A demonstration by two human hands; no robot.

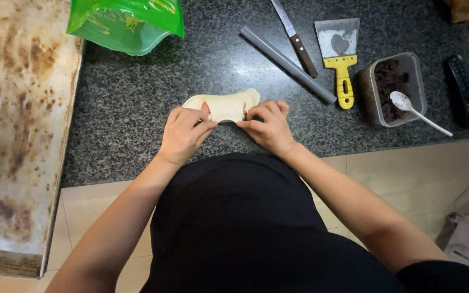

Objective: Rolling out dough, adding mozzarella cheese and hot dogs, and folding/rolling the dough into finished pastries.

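Hands, left hand and right hand, pinch shut on the pale, soft, flat dough piece lying left of the yellow-handled metal scraper, likely limp and tearable, best gripped by its near edge

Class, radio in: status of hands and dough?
Left hand and right hand pinching near edge of dough piece. Dough flat on granite counter. Nothing in the way.
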